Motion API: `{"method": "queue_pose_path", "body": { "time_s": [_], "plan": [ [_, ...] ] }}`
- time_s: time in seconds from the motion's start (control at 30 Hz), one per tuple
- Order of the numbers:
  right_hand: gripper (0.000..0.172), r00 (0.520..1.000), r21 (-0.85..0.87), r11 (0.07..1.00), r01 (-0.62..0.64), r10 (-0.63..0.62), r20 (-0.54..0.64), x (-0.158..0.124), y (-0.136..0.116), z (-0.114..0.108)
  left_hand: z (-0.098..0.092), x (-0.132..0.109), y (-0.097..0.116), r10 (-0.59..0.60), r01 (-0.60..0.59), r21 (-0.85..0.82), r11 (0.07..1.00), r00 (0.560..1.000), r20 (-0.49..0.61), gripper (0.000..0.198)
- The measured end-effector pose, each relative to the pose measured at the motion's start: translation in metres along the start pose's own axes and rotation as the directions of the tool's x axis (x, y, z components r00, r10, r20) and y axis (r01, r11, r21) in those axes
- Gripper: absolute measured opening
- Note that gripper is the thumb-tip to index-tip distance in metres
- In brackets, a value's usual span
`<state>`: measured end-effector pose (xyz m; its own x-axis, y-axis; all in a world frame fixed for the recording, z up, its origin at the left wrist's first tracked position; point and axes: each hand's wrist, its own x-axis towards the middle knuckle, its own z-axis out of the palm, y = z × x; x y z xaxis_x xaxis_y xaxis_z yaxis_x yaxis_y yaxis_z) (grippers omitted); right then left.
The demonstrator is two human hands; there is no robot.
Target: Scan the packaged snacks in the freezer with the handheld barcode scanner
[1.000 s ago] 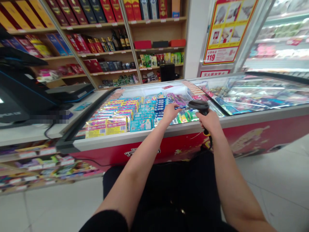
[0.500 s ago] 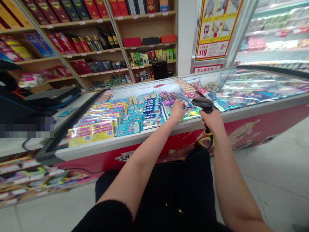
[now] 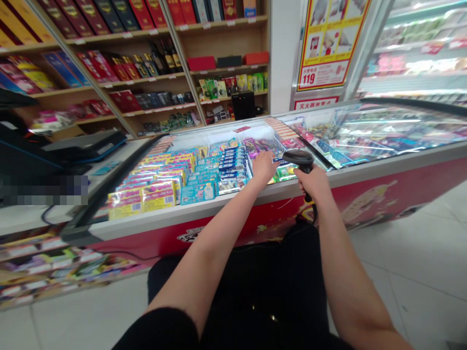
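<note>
Fingers of the left hand are spreading loosely over the packets inside the open red chest freezer, touching the purple and green wrapped packets near the white wire divider; whether they are gripping one, I cannot tell. Going left to right across the freezer: yellow and pink flat packets are lying at its left end, turquoise boxed packets are sitting beside them, then stacked blue and white packets are filling the middle, just left of the left hand. Right of that hand, the right hand is closing fully around the grip of a black handheld barcode scanner, holding it over the freezer's front rim with its head pointing toward the packets. Farther right, the freezer's sliding glass lid is covering more goods.
</note>
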<state>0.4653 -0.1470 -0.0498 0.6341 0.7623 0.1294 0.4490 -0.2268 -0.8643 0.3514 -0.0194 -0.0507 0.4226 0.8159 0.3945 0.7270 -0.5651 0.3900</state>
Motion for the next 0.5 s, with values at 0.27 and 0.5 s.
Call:
{"method": "queue_pose_path", "body": {
  "time_s": [0.27,0.5],
  "plan": [
    [0.028,0.994,-0.073,0.993,0.088,-0.083,0.068,-0.015,-0.033,0.039,-0.064,-0.018,-0.05,-0.082,0.094,0.091,0.991,0.988,-0.127,0.025],
    [0.031,0.976,-0.129,0.977,0.172,-0.152,0.155,-0.035,-0.058,0.073,-0.103,-0.035,-0.105,-0.181,0.193,0.173,0.966,0.98,-0.082,0.033]
  ]
}}
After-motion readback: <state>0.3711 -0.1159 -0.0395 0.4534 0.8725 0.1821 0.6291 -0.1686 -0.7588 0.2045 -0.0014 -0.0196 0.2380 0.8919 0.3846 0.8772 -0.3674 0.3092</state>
